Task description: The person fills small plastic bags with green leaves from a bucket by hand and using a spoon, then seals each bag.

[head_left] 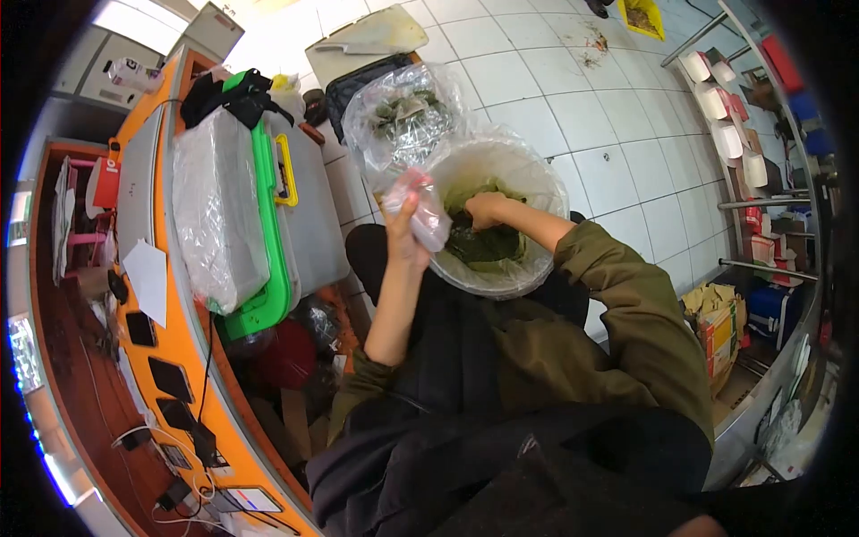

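Observation:
My left hand (405,224) is closed around a small clear plastic bag (429,215) with a pinkish tint, held at the left rim of a round bucket. The bucket (543,183) is lined with clear plastic and has green powdery or leafy material (488,249) inside. Into it reaches my right hand (484,211), its fingers curled down at the green material; what they hold is hidden. Behind my left hand lies an open clear plastic bag (358,116) with dark green leafy pieces in it.
An orange counter (192,358) with phones and cables runs along the left. Beside it stand plastic bins with a green lid (268,215). A metal rack (769,204) with boxes is at the right. White tiles (591,116) cover the floor.

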Action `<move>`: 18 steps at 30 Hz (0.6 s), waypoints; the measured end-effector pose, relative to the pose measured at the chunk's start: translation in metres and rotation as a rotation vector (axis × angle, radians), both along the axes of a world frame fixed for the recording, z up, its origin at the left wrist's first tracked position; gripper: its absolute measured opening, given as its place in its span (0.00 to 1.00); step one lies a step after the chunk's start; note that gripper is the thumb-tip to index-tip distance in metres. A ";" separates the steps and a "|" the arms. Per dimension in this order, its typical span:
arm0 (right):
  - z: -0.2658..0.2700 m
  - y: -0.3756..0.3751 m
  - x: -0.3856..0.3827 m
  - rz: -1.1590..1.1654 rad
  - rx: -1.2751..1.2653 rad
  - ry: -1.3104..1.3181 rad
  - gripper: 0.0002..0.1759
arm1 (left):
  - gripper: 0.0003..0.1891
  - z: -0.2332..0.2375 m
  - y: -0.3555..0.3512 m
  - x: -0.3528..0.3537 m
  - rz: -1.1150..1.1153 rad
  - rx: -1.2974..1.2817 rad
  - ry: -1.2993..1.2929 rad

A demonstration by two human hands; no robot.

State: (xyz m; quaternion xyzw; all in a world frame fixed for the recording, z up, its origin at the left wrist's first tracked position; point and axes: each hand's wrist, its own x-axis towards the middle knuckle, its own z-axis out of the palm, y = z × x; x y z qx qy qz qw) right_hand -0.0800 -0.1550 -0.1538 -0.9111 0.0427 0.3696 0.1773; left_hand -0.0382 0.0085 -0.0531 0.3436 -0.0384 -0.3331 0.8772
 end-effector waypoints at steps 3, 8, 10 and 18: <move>-0.005 0.008 -0.008 -0.020 -0.032 -0.066 0.12 | 0.27 -0.011 -0.004 -0.013 -0.056 0.010 0.008; -0.003 -0.004 -0.014 0.175 0.012 -0.027 0.11 | 0.28 -0.021 -0.002 -0.015 -0.040 0.051 0.124; 0.012 -0.011 -0.015 0.278 0.056 -0.059 0.11 | 0.28 -0.023 -0.002 -0.014 -0.065 0.052 0.105; 0.024 -0.019 -0.028 -0.445 0.183 -0.334 0.13 | 0.30 -0.023 -0.001 -0.012 -0.070 0.024 0.133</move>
